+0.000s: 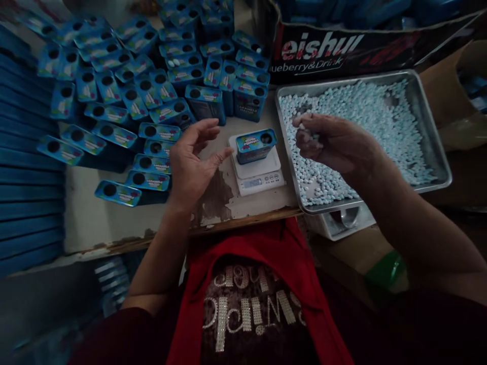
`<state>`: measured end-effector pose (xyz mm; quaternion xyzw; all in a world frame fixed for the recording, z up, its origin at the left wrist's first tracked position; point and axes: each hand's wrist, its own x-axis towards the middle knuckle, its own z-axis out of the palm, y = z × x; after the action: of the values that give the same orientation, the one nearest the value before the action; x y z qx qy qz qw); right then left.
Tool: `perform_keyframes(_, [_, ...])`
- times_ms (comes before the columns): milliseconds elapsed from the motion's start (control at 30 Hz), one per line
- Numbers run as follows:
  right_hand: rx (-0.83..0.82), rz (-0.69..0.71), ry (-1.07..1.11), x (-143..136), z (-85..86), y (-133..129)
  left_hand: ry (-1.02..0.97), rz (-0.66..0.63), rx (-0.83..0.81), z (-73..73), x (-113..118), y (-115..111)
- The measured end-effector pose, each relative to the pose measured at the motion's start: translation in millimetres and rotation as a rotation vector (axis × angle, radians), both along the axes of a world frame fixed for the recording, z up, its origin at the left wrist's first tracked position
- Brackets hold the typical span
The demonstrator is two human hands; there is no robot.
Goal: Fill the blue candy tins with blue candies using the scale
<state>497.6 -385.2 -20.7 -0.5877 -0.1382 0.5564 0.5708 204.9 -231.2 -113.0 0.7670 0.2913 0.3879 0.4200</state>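
Observation:
A blue tin (255, 146) with a round hole in its top stands on a small white digital scale (262, 183) near the table's front edge. To the left of the scale, my left hand (196, 165) is held with its fingers apart and nothing in them; the thumb points toward the tin without visibly touching it. My right hand (335, 142) is over the left part of a metal tray (431, 126) of pale blue and white candies (365, 116). Its fingers are curled around a few candies.
Many blue tins (146, 91) stand close together at the left and back. Stacked blue packs (30, 187) line the far left. Behind the tray is a black printed box (323, 48); a brown carton (449, 86) stands at the right. A white container (331, 225) sits below the tray's front edge.

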Motion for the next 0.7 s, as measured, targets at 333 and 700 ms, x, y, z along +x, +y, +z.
perform_keyframes(333, [-0.076,-0.042,-0.042,-18.8,30.0,31.0,-0.141,0.047,0.037,16.6,-13.6,-14.4])
perform_keyframes(700, [0.035,0.179,-0.356,-28.4,31.0,28.1,-0.163,0.030,0.007,25.1,-10.9,-25.4])
